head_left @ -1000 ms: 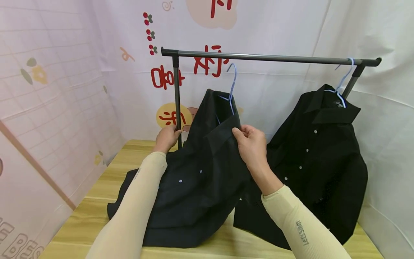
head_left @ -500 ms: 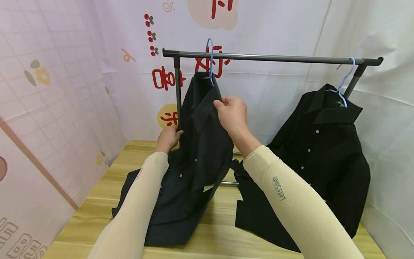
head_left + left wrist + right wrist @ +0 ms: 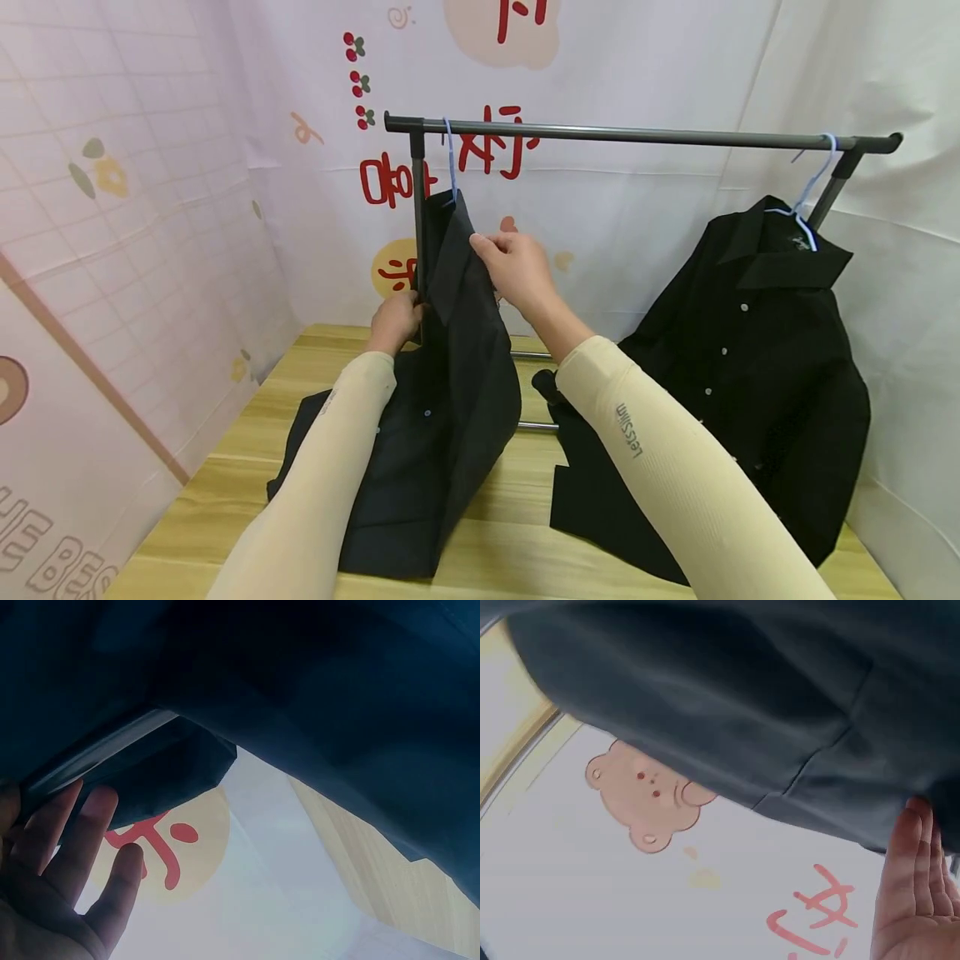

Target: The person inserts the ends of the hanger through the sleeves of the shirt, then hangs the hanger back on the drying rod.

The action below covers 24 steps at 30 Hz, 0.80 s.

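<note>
My right hand pinches a black button-up shirt by its shoulder, just below the collar. The shirt is on a light blue hanger, whose hook loops over the top bar of a clothes rack near its left end. Its lower part spreads over the table. Farther left, my left hand holds the rack's upright pole; the left wrist view shows thumb and fingers at the pole, with dark cloth above. In the right wrist view, fingers lie against the cloth.
A second black shirt hangs at the right end of the bar on another light blue hanger, its sleeve lying on the wooden table. Lower rack rods show between the shirts. A printed white cloth covers the wall behind.
My right hand has carried the shirt and hanger left and upward; the hook rose from below the bar, then came down over its left end. My left hand has stayed at the pole.
</note>
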Motion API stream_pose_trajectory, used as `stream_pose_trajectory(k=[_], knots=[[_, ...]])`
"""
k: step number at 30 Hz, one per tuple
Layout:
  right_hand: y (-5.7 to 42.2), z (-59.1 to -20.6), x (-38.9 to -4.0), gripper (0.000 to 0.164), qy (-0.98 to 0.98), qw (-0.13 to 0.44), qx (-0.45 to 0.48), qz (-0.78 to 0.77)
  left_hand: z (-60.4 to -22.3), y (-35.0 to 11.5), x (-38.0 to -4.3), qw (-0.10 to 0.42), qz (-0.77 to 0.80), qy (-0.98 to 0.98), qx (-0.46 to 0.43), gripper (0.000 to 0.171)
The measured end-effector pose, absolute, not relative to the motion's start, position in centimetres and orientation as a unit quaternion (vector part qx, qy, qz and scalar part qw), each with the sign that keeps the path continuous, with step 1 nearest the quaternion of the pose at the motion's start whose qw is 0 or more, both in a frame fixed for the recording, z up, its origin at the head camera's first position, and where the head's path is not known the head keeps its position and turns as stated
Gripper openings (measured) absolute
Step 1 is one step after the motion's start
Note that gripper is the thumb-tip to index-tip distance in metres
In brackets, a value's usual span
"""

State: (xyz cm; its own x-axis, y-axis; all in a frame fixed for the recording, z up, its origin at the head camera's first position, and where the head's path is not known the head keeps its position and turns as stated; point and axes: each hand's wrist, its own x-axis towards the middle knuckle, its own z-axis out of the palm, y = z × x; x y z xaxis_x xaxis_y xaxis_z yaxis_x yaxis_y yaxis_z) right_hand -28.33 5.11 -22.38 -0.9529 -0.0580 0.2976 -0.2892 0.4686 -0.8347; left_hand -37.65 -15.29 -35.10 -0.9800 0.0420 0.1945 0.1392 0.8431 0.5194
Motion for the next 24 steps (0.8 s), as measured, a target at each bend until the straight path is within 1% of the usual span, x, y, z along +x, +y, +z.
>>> stream_pose_trajectory(k=[3, 6, 14, 17, 22, 24], knots=[[6.1, -23.0, -28.4, 0.037, -0.832, 0.109, 0.099, 0.535, -35.1, -15.3, -37.7, 0.086, -0.273, -0.957, -0.045, 0.024], [7.4, -23.9, -28.5, 0.037, -0.825, 0.101, 0.088, 0.55, -35.1, -15.3, -37.8, 0.082, -0.274, -0.957, -0.045, 0.023], [11.8, -27.3, -28.4, 0.04, -0.855, 0.096, 0.053, 0.506, -35.4, -15.7, -37.7, 0.082, -0.276, -0.957, -0.042, 0.023], [13.6, -29.2, -28.2, 0.041, -0.87, 0.103, 0.046, 0.48, -35.6, -15.8, -37.7, 0.087, -0.277, -0.956, -0.043, 0.023], [16.4, -33.5, -27.9, 0.039, -0.912, 0.137, 0.05, 0.384, -36.4, -16.1, -37.4, 0.097, -0.245, -0.963, -0.054, 0.023], [17.3, -35.4, -27.5, 0.038, -0.928, 0.152, 0.047, 0.337, -37.2, -16.5, -36.9, 0.098, -0.219, -0.968, -0.073, 0.029]])
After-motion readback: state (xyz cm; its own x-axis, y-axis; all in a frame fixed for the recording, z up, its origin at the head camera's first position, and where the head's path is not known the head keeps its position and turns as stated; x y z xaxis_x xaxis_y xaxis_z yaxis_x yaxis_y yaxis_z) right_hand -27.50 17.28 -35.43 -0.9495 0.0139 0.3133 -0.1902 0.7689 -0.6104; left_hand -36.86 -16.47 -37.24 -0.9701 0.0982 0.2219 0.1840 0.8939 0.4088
